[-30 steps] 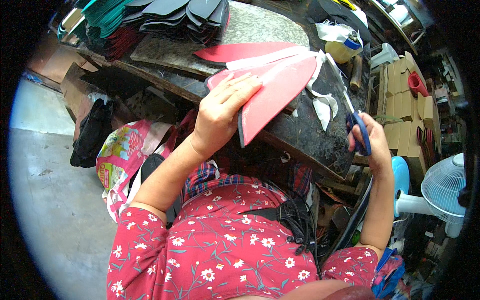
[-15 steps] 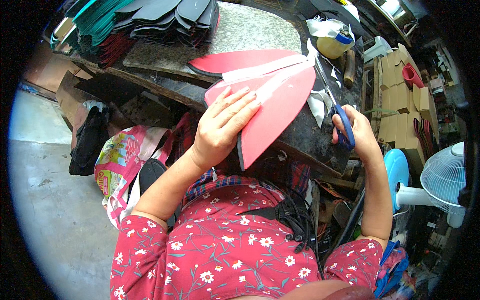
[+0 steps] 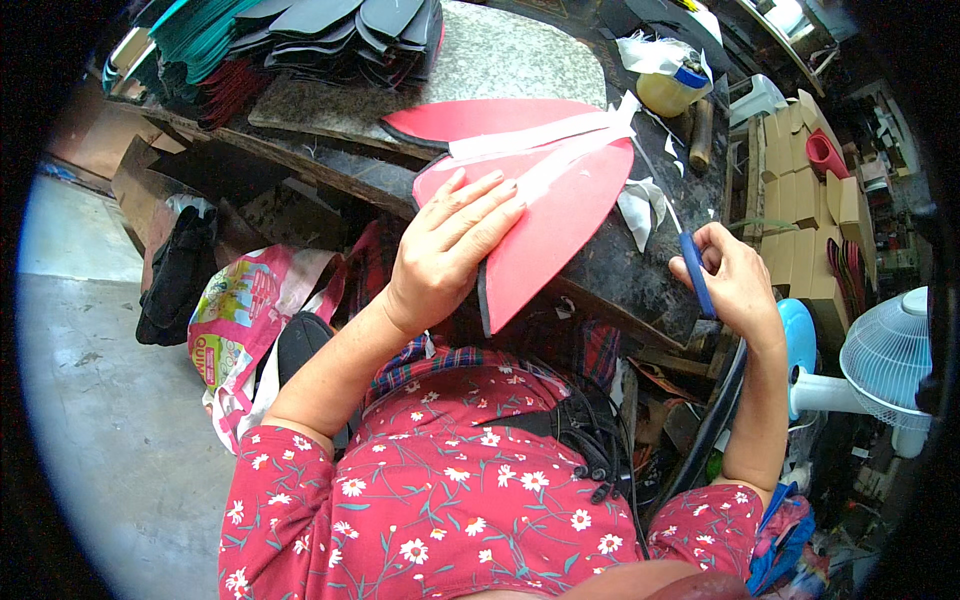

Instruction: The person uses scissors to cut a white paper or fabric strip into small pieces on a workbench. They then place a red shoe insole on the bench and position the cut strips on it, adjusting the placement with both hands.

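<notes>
1. Left hand (image 3: 450,250) is lying flat, fingers spread, pressing the red sheet (image 3: 560,225) against the dark workbench (image 3: 640,270); no grasp.
2. Right hand (image 3: 735,280) is gripping blue-handled scissors (image 3: 695,270), fingers closed round the handle, just right of the sheet.
3. White strips (image 3: 540,140) are lying across the sheet's top.

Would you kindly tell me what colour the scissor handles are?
Blue, seen in the head view: the scissor handles sit in the right hand.
</notes>
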Tool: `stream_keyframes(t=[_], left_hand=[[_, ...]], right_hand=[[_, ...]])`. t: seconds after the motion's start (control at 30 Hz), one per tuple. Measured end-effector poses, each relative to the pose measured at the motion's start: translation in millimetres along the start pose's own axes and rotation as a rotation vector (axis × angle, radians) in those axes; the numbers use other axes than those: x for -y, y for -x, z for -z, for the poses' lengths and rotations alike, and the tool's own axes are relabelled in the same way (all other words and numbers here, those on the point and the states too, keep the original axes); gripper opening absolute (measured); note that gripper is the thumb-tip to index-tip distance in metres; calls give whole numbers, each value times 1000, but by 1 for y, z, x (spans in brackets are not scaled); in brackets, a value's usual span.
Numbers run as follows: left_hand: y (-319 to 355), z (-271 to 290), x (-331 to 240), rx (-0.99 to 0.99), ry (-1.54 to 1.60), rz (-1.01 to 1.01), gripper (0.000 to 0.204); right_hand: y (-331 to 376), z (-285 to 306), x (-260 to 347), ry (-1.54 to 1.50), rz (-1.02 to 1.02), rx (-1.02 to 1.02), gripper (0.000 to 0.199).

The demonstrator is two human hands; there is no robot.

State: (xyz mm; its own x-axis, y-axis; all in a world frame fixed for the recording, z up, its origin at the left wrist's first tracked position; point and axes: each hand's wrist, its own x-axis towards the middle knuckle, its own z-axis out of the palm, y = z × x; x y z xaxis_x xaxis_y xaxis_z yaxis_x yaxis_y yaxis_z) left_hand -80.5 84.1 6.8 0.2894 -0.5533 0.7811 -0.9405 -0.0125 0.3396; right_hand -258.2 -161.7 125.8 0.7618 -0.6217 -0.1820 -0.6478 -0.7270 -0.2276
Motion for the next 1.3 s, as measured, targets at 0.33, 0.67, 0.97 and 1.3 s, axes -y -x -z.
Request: stream_keyframes(t=[0.33,0.67,0.97,1.3], left_hand=[[1,3,0,5,5,6,35],[-1,6,-1,-6,42,50,37],[2,5,1,5,71,54,37],[6,4,2,21,86,56,37]], right_hand=[[7,8,-2,93,11,36,48],[10,19,-16,81,12,87,53],[-5,5,-16,43,-12,50,52],[-19,-11,-18,-102,128,-37,27]])
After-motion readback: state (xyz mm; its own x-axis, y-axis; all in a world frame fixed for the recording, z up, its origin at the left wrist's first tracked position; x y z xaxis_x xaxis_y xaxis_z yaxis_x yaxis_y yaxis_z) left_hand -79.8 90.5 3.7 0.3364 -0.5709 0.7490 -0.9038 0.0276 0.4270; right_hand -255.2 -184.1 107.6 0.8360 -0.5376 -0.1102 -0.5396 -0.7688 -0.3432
